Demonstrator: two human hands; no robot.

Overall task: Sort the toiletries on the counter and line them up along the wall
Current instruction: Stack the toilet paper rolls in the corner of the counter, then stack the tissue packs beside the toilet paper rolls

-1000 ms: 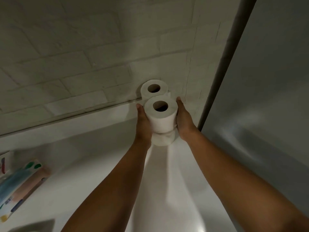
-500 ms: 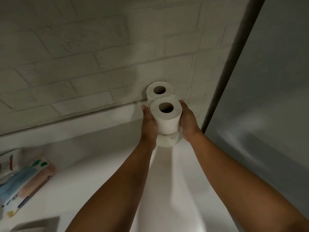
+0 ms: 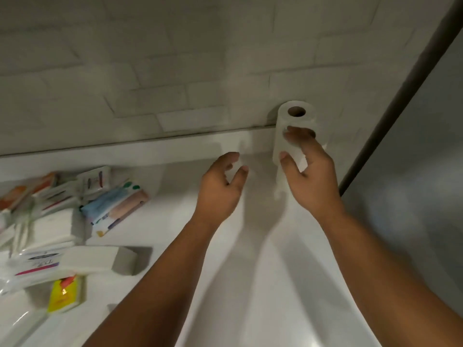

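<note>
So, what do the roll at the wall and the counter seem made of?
Roll: soft white tissue paper, matte, wound around a brownish core seen on top, likely cardboard. Counter: smooth, hard, white, with a faint sheen; stone, ceramic or laminate, cannot tell.

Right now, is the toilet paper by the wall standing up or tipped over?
Standing up. The toilet paper roll has its round hole facing up.

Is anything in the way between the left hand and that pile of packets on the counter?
Nothing visible. Only bare counter lies between the left hand and the nearest colourful packet. The toilet rolls stand on the other side, against the wall.
</note>
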